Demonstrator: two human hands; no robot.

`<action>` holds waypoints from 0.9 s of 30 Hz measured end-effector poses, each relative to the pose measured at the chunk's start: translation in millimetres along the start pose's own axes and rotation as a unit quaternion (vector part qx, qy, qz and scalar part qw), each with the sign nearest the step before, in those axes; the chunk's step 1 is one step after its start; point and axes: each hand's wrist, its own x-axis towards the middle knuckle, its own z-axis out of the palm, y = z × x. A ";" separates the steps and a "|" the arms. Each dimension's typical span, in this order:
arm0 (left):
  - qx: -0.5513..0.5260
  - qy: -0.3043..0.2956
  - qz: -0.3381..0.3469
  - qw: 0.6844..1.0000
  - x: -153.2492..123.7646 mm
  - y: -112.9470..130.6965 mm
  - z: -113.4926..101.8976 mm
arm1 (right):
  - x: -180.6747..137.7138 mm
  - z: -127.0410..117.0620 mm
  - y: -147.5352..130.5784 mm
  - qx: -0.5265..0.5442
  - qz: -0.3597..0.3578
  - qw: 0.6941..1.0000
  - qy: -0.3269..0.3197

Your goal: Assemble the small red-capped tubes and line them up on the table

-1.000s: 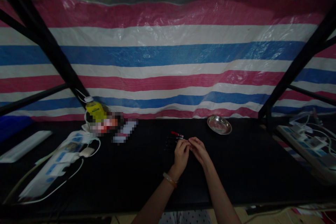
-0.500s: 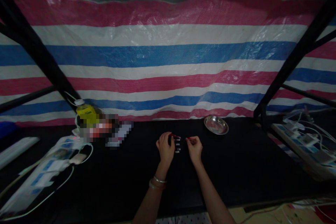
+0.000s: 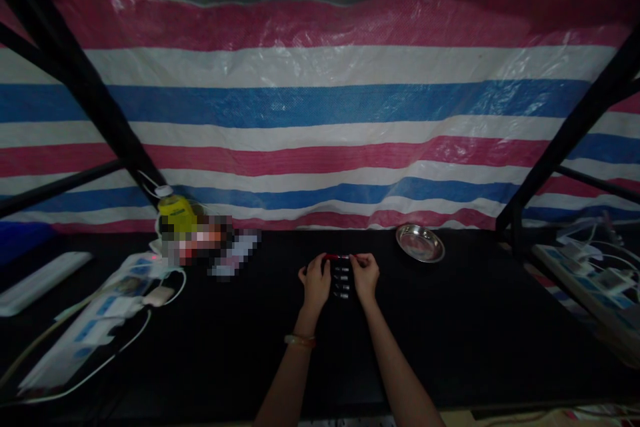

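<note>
A small red tube with a silver band (image 3: 338,256) spans the gap between my two hands. The fingers of my left hand (image 3: 316,280) are closed on its left end, and a bracelet circles that wrist. On the right end of the tube, my right hand (image 3: 366,275) pinches with thumb and fingers, hiding that tip. Below the tube, between the hands, several small dark tubes with silver parts (image 3: 341,278) lie on the black table (image 3: 450,333) in a column. Their exact kind is too small and dim to tell.
A round metal dish (image 3: 420,243) stands at the back right. Power strips with plugs and cables lie at the left (image 3: 85,327) and right (image 3: 583,280). A yellow bottle (image 3: 178,212) stands at the back left by a black frame post. A striped sheet (image 3: 320,107) hangs behind.
My right hand has moved left and met the left hand at the red tube, bridging the earlier gap. The view has shifted slightly, and the column of small tubes shows more fully.
</note>
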 end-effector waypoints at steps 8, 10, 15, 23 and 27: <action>-0.102 0.095 0.057 0.989 4.4 -10.2 7.3 | -11.5 7.0 -10.1 0.092 -0.061 0.994 -0.015; -0.139 0.117 0.067 0.981 5.5 -14.3 9.6 | -16.6 6.4 -14.9 0.082 -0.088 0.992 -0.027; -0.138 0.153 0.074 0.976 5.6 -18.3 9.7 | -25.2 1.2 -23.6 0.023 -0.190 0.979 -0.071; -0.120 0.139 0.101 0.978 4.2 -12.3 6.9 | -28.1 -3.5 -27.5 -0.009 -0.240 0.970 -0.046; -0.074 0.112 0.077 0.988 3.0 -8.0 3.1 | -23.5 -3.3 -25.0 -0.019 -0.219 0.974 -0.056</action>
